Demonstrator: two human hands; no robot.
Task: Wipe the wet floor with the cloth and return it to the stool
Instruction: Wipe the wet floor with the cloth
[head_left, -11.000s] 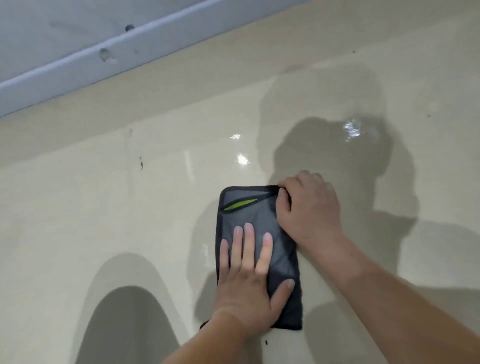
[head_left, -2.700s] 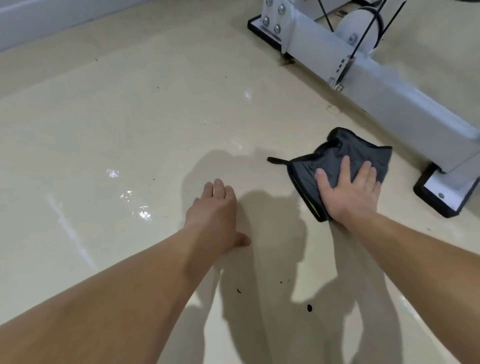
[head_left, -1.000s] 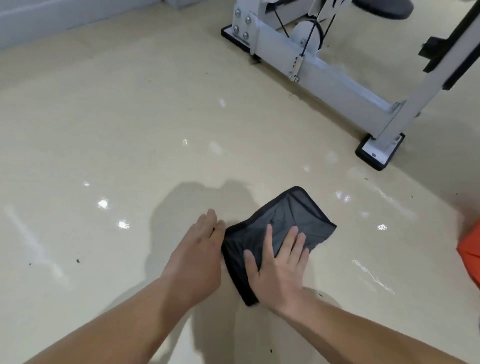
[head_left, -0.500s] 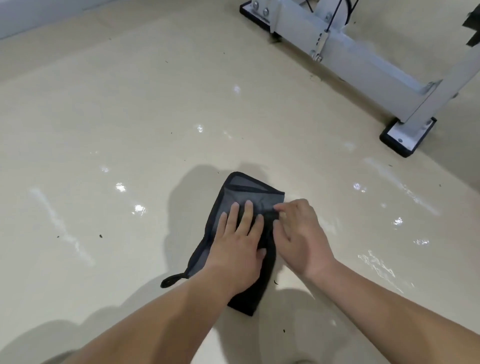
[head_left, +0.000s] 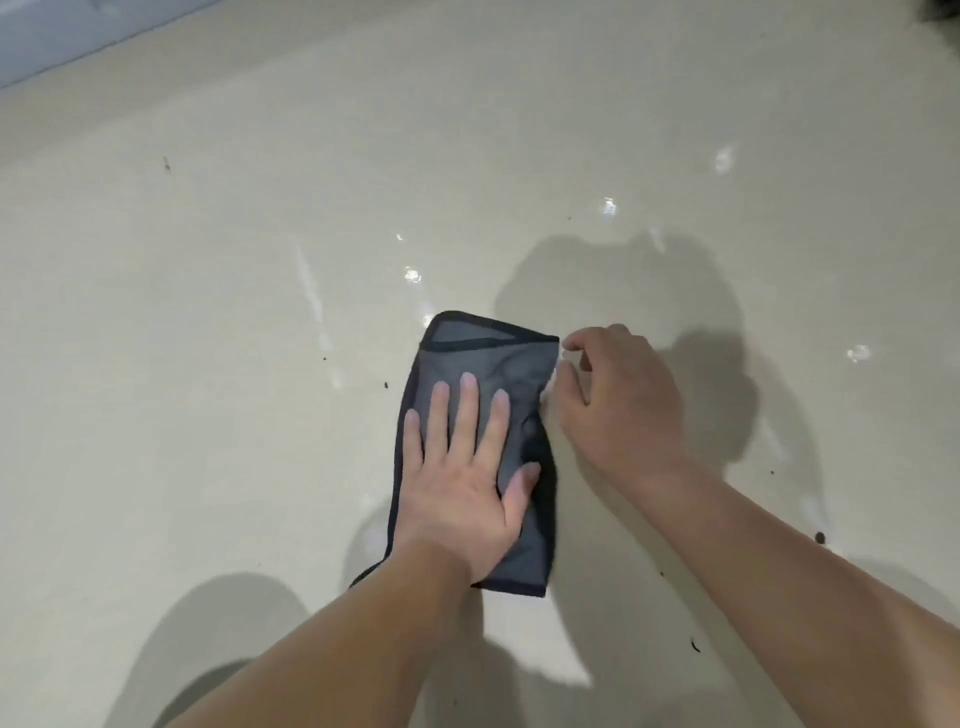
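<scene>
One dark grey cloth lies flat on the glossy beige floor. Small dark specks dot the floor just left of it. The left hand presses on the cloth, fingers spread and straight. The right hand sits at the cloth's right edge, fingers curled near the far corner. Whether it pinches the fabric cannot be told.
</scene>
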